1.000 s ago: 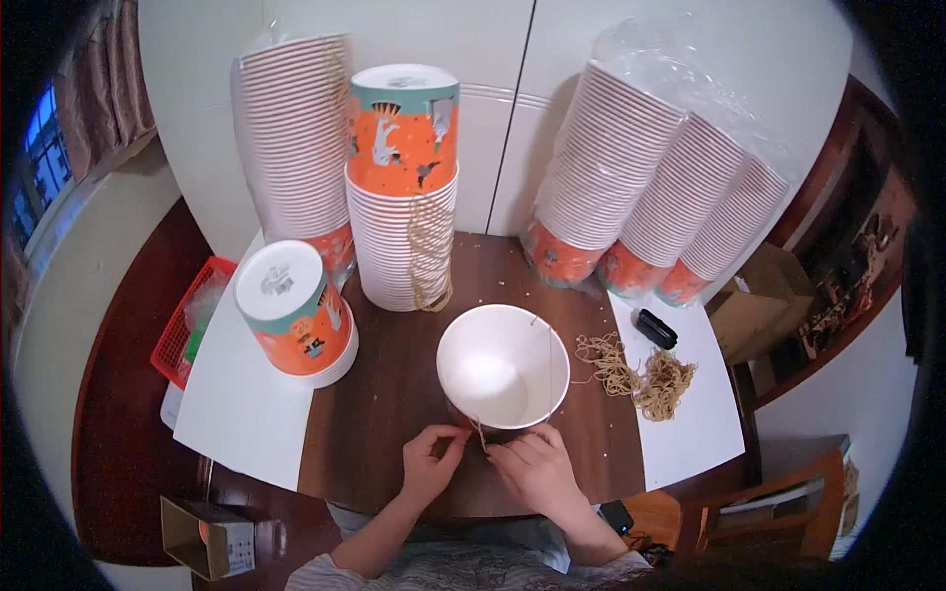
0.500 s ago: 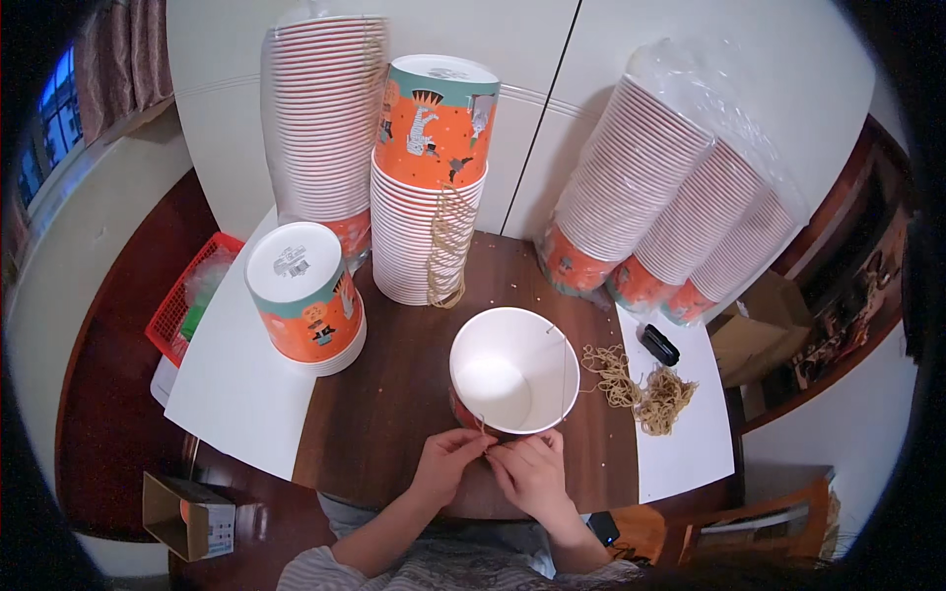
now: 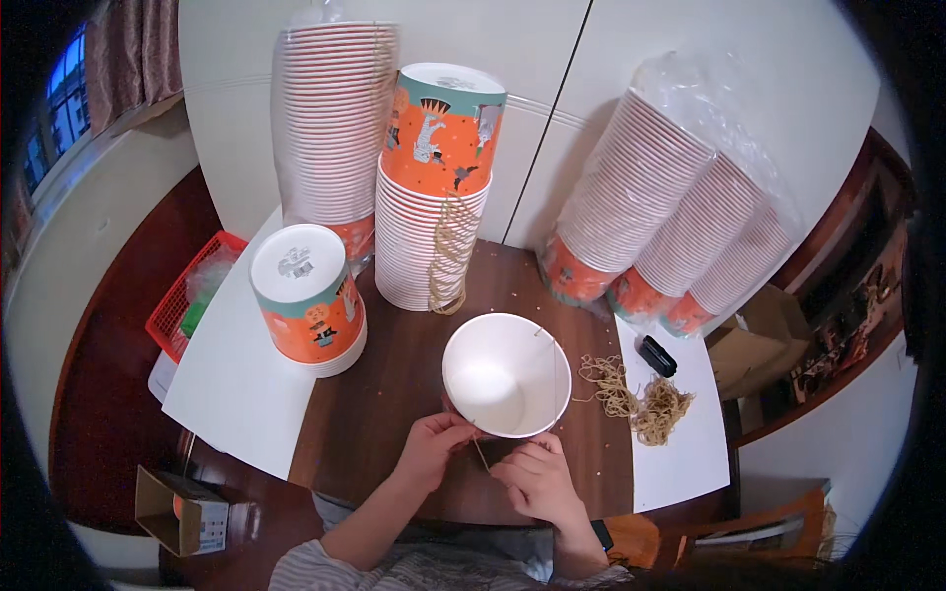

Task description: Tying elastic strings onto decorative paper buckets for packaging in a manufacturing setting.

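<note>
An open white-lined paper bucket (image 3: 493, 389) stands tilted toward me at the near middle of the table. Against its near rim, my left hand (image 3: 434, 451) is closed, thumb and fingers pinching a thin tan cord (image 3: 481, 453) where it meets the bucket wall. The cord runs slanting down to my right hand (image 3: 540, 480), whose thumb and forefinger pinch it below the rim. Other fingers of the right hand lie close to the bucket's lower right side. A thin strand also crosses the right part of the bucket's mouth. The cord's end is hidden in my fingers.
Upside-down orange buckets (image 3: 307, 320) stand at left. Behind is a tall bucket stack (image 3: 424, 236) draped with cords (image 3: 451, 256), beside a bagged stack (image 3: 335, 128). More bagged stacks (image 3: 631, 187) lean at right, near a black object (image 3: 657, 356) and tangled tan cords (image 3: 660, 409).
My hands have moved apart: the right went down, drawing a length of cord into sight between them. The bucket has shifted slightly left, and the view has moved a little.
</note>
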`<control>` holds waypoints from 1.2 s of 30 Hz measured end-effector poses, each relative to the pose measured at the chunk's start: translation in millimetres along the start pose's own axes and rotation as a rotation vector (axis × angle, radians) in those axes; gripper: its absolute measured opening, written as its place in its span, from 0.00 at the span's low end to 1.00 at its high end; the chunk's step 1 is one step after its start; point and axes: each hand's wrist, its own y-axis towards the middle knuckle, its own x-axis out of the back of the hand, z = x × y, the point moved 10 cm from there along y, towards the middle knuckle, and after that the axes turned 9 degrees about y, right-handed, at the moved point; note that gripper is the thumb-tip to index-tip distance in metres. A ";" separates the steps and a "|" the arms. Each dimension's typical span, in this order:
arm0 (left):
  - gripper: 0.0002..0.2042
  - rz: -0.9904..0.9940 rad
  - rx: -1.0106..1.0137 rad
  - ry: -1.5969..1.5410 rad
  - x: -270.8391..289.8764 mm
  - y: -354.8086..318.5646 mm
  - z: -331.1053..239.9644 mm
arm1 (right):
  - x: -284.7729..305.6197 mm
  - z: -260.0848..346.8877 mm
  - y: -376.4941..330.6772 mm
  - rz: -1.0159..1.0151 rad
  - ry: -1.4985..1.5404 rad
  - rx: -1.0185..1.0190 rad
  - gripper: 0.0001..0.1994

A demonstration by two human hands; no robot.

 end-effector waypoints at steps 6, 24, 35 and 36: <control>0.05 0.016 0.021 0.096 0.4 1.4 -6.8 | 0.3 1.0 2.3 0.026 0.042 0.033 0.13; 0.07 -0.193 -0.400 0.698 49.8 -8.9 -83.4 | 41.4 -27.0 25.9 -0.046 -0.268 0.057 0.09; 0.10 -0.226 -0.863 1.011 48.3 17.0 -119.1 | 152.6 -91.0 103.2 -0.490 0.507 -0.190 0.12; 0.10 -0.218 -0.856 1.070 43.2 23.0 -111.5 | 162.0 -98.4 121.0 -0.542 0.639 -0.231 0.12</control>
